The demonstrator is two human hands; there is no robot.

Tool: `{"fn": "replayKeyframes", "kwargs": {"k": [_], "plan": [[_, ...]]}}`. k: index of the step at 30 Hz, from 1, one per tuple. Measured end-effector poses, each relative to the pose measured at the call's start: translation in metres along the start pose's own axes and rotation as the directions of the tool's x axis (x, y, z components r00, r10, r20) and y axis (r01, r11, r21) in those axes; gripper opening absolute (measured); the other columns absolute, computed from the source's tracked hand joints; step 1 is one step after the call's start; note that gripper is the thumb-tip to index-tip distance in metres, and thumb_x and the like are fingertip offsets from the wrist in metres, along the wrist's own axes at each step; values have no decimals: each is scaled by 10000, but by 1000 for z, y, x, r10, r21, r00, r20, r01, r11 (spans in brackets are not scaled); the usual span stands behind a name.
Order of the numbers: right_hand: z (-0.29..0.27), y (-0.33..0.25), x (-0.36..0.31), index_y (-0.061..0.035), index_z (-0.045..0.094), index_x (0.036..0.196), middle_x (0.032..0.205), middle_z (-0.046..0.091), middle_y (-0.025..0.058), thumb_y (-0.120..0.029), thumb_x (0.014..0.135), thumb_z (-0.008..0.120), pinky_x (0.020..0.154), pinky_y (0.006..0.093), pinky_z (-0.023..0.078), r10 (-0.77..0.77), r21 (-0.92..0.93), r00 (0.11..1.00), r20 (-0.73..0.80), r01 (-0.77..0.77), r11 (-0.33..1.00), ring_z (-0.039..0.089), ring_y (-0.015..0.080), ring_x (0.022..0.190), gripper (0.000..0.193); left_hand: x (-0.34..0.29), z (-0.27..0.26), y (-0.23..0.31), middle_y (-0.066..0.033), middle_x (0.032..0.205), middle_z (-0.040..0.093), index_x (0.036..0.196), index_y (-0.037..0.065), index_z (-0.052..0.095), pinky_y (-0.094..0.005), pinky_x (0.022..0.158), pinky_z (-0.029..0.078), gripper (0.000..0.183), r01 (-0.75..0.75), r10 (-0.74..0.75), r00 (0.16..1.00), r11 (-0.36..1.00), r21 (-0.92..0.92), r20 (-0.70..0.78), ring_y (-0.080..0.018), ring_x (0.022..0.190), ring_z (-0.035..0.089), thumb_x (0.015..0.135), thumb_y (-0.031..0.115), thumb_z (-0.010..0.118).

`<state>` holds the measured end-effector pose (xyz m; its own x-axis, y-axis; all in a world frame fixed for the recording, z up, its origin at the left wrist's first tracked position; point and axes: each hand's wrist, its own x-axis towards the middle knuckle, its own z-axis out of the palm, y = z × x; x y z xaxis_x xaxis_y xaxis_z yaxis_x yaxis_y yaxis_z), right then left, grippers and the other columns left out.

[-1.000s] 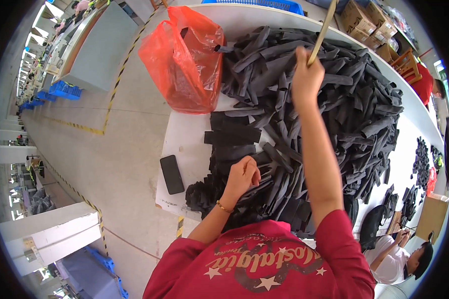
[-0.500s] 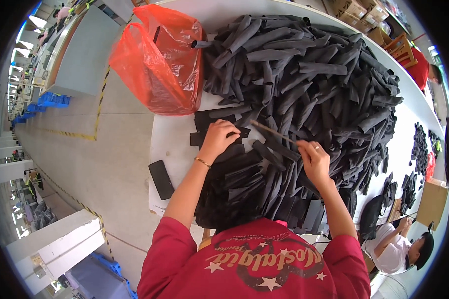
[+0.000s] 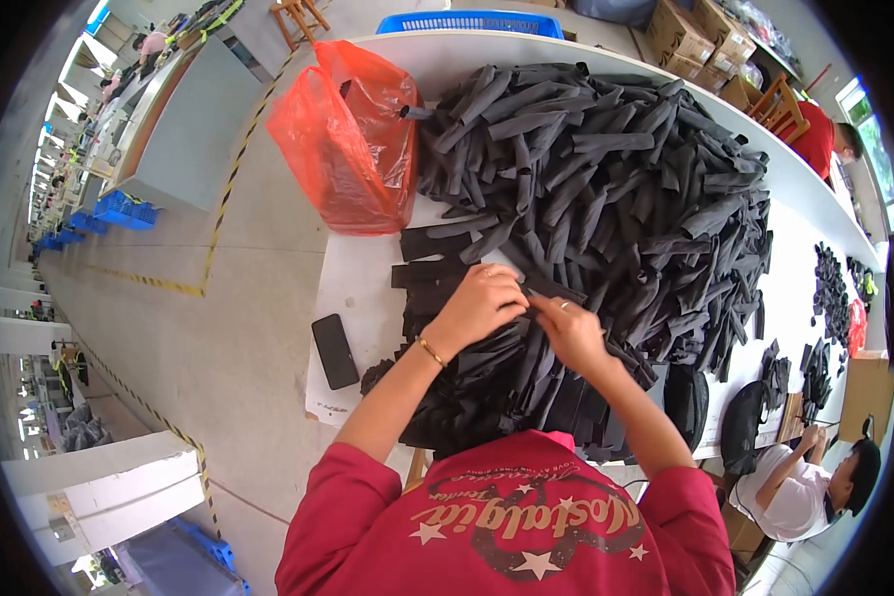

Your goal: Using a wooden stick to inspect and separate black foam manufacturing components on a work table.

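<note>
My left hand (image 3: 489, 300) and my right hand (image 3: 573, 333) meet over the near part of the table, fingertips almost touching. The left fingers are closed in a pinch on a black fabric piece, mostly hidden by the fingers. My right hand is closed too, with a thin stick mostly covered by it; only a small bit seems to show at its side. Beyond both hands rises a large heap of black fabric tubes (image 3: 606, 179). Flat black fabric pieces (image 3: 437, 241) lie beside the left hand, and more bunched black pieces (image 3: 487, 382) lie beneath my forearms.
A red plastic bag (image 3: 353, 149) stands at the table's far left corner. A black phone (image 3: 335, 351) lies near the left edge of the white table (image 3: 353, 273). Past the far edge is a blue basket (image 3: 472, 22). At the right, a person in white (image 3: 790, 487) sits near smaller black piles.
My right hand has moved left and the left hand right and nearer, so they now meet. The stick, plainly visible before, is now mostly hidden. The whole view has shifted slightly.
</note>
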<state>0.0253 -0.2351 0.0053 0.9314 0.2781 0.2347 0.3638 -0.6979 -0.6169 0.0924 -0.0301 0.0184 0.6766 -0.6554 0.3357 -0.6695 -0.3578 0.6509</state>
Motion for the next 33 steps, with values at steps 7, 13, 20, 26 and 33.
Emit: {"fn": "replayKeyframes", "kwargs": {"k": [7,13,20,26,33], "plan": [[36,-45,-38,23,625,1101,731,616,81,-15,909,536,658,290,477,300,610,935,191,-352,710,589,141,698,215,-66,10,7,-121,1110,647,1276,17,532,-461,1004,432,564,-77,-690,646,366,-927,-326,-314,1154,563,810,242,755],[73,-84,-39,32,593,1011,769,616,219,-9,888,555,646,398,484,416,458,905,-83,-336,823,617,373,707,136,-62,50,35,-70,801,652,1021,23,648,-405,783,557,230,-333,-895,445,-150,-931,-15,-220,691,639,909,222,672],[69,-96,-53,37,567,968,774,599,248,-31,897,552,639,459,461,487,395,873,-14,-443,805,595,427,718,99,-53,45,46,-38,784,639,1030,47,643,-341,638,556,264,-208,-919,394,-99,-973,10,-155,634,610,912,282,668],[69,-99,-38,41,540,910,786,594,273,-60,928,525,650,509,439,461,391,874,-155,-374,841,567,479,736,103,-40,44,59,-35,747,629,1002,40,648,-345,613,559,251,-219,-920,393,-93,-971,0,-148,599,601,910,272,673],[67,-98,-73,32,543,867,761,584,267,-103,935,554,621,481,449,472,370,881,-43,-425,826,579,459,735,152,-37,27,47,-51,728,626,952,9,652,-325,564,541,246,-212,-954,298,-31,-977,-35,-142,573,590,881,236,712]]}}
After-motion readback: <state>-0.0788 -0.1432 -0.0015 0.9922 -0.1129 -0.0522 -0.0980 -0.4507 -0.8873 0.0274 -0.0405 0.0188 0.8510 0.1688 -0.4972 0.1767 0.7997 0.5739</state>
